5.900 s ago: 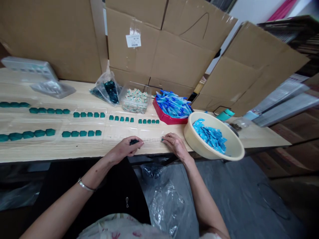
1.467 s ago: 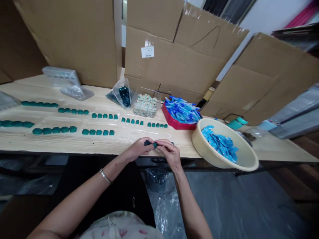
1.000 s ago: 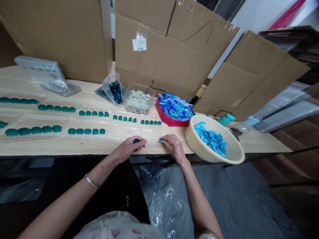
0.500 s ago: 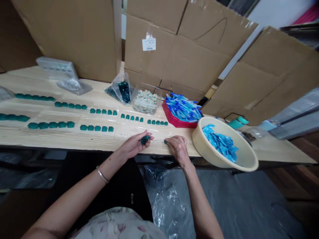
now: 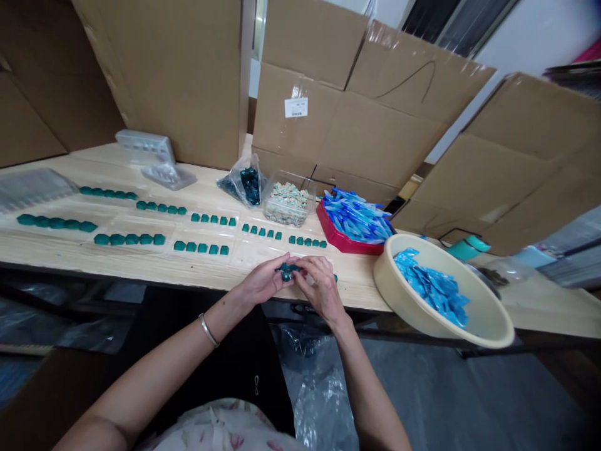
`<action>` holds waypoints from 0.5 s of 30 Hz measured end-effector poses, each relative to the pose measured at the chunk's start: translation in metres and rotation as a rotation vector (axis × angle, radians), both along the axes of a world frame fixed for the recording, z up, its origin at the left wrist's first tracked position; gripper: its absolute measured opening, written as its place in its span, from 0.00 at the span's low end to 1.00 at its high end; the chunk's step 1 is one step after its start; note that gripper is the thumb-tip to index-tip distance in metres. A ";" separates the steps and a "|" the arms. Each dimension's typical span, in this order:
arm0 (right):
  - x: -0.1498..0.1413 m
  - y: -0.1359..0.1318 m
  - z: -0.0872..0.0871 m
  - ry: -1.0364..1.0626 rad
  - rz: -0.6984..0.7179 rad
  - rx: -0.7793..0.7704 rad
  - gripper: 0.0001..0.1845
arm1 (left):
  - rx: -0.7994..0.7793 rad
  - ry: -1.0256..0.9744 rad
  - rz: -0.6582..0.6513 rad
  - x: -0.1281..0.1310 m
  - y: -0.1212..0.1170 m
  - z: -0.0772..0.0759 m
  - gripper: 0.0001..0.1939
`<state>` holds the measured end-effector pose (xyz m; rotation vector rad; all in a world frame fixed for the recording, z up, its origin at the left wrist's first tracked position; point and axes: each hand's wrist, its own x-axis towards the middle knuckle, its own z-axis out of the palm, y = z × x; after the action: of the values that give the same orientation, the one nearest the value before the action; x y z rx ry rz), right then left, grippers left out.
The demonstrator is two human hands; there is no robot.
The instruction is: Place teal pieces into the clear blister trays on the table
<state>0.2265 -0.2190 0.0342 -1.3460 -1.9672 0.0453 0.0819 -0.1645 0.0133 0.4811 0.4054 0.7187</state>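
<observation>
My left hand [image 5: 263, 282] and my right hand [image 5: 319, 287] meet at the front edge of the wooden table [image 5: 117, 263]. Both are closed in a pinch around small teal pieces [image 5: 286, 270] held between the fingertips. Just beyond the hands lies a clear blister tray [image 5: 263, 250] with one teal piece [image 5: 335, 277] at its right end. More clear trays to the left carry rows of teal pieces [image 5: 201, 247].
A cream bowl of blue packets [image 5: 488, 326] overhangs the table edge at right. Behind it are a red tray of blue sticks [image 5: 350, 241], a clear tub of small pieces [image 5: 287, 203], a bag of teal pieces [image 5: 246, 181] and cardboard boxes [image 5: 357, 113]. Plastic sheeting [image 5: 319, 401] lies below.
Half a second ago my hands were apart, the right one at the tray's right end. Now the right hand has come back to the left and both pinch the teal pieces together.
</observation>
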 end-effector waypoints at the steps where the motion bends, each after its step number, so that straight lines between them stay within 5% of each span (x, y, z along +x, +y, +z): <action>1: 0.002 -0.001 0.000 0.063 0.005 -0.003 0.11 | 0.011 0.000 0.005 -0.001 0.000 0.001 0.09; 9: 0.012 -0.001 -0.012 0.656 0.000 -0.253 0.10 | 0.244 0.159 0.070 -0.005 -0.010 0.001 0.14; 15: 0.009 0.002 -0.022 0.912 -0.002 -0.367 0.11 | 0.354 0.238 0.079 0.000 -0.009 -0.002 0.16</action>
<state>0.2360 -0.2168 0.0119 -1.2223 -1.1980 0.8925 0.0818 -0.1737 0.0115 0.8937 0.5251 0.8168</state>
